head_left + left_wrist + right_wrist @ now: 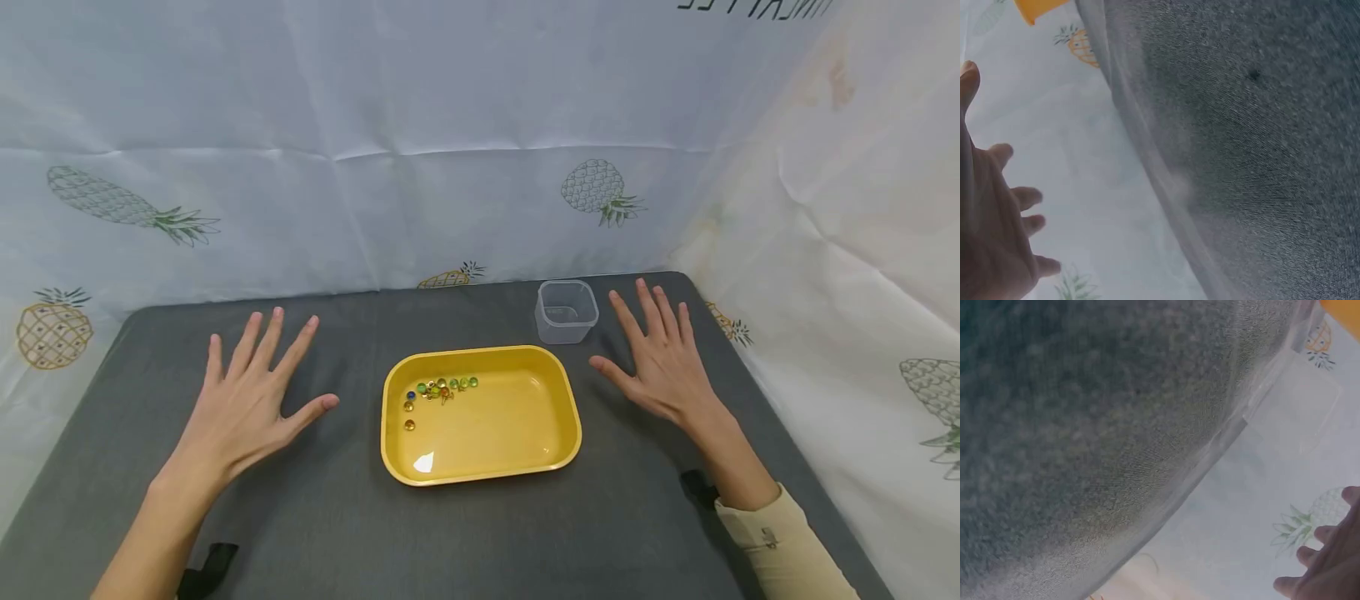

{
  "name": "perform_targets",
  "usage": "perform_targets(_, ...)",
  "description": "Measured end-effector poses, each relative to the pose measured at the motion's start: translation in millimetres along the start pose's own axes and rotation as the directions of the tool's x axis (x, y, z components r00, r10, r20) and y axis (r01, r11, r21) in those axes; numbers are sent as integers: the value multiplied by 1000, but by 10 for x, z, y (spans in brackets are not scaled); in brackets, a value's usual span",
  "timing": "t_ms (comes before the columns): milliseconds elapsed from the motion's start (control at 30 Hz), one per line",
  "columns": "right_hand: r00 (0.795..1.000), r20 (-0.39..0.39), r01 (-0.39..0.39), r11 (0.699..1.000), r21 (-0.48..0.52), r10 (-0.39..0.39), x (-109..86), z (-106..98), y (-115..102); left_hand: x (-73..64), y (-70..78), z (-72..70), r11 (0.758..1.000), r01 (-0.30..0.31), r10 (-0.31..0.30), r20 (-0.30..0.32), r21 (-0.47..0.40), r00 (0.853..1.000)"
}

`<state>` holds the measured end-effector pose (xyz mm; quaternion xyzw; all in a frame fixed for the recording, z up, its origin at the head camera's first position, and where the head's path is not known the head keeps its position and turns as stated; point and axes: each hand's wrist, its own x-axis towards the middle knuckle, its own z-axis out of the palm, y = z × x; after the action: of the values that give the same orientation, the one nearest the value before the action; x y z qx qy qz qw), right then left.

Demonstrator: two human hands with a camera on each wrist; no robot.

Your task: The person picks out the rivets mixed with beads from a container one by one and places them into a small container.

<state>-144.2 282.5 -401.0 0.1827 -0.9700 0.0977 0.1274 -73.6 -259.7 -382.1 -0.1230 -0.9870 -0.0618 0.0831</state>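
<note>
A yellow tray (517, 417) lies between the two hands in the head view. Green, amber and blue glass marbles (453, 383) sit along its far left part, with small gold-coloured pieces (446, 395) among them. Left of the tray, my left hand (243, 408) is spread with straight fingers and holds nothing. My right hand (663, 371) is likewise spread, to the right of the tray. Nearest to its fingertips stands a clear plastic container (567, 312), behind the tray's far right corner. Each wrist view shows part of its own hand with fingers extended.
A dark grey cloth covers the table (337, 517). White curtains (337, 208) printed with pineapples hang behind it and along the right side. A light sleeve (780, 533) covers the right forearm.
</note>
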Motion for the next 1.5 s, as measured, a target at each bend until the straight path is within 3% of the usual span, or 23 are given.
perform_targets(333, 1000, -7, -16, 991, 134, 17, 48, -10, -72, -31, 143, -92, 990, -7, 14, 47, -140, 999)
perform_targets(600, 999, -36, -14, 956, 293, 26, 86, -44, -162, -31, 273, -163, 967, 94, -51, 182, -238, 982)
perform_targets(733, 999, -36, -6, 928, 373, 21, 102, -61, -196, -36, 320, -156, 948, 118, -58, 205, -295, 977)
perform_targets(900, 999, -53, 14, 889, 457, 11, 120, -63, -229, -71, 368, -124, 908, 79, -9, 168, -412, 986)
perform_targets(1033, 997, -78, 35, 867, 498, 5, 132, -66, -267, -86, 414, -118, 864, 59, 34, 176, -499, 984)
perform_targets(1300, 996, -84, 32, 817, 576, 20, 176, -91, -416, -154, 511, -106, 785, 103, 39, 214, -610, 976)
perform_targets(1500, 999, -51, 21, 777, 629, 14, 210, -81, -516, -209, 576, -81, 742, 152, 18, 246, -653, 969)
